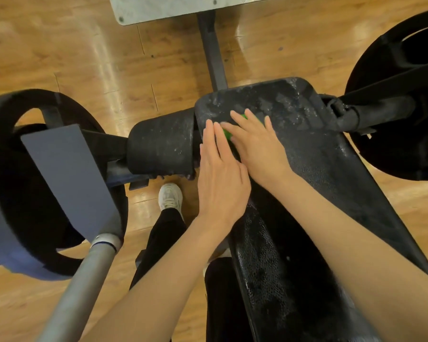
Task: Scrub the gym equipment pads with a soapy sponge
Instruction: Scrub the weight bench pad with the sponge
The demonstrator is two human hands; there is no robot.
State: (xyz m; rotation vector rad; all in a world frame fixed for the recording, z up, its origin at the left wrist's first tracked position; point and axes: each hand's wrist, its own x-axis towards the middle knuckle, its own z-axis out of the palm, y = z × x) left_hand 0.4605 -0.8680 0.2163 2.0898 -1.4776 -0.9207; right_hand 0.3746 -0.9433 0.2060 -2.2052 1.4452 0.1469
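Hands: left hand (221, 178) and right hand (260, 146) laid flat, fingers straight, on green sponge (229, 134)
Sponge: pressed near far left edge of black textured vinyl bench pad (314, 154); bare pad lies rightward

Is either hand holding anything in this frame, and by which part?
Nothing is gripped. Both the left hand and right hand press flat, fingers straight, on top of the green sponge against the bench pad.
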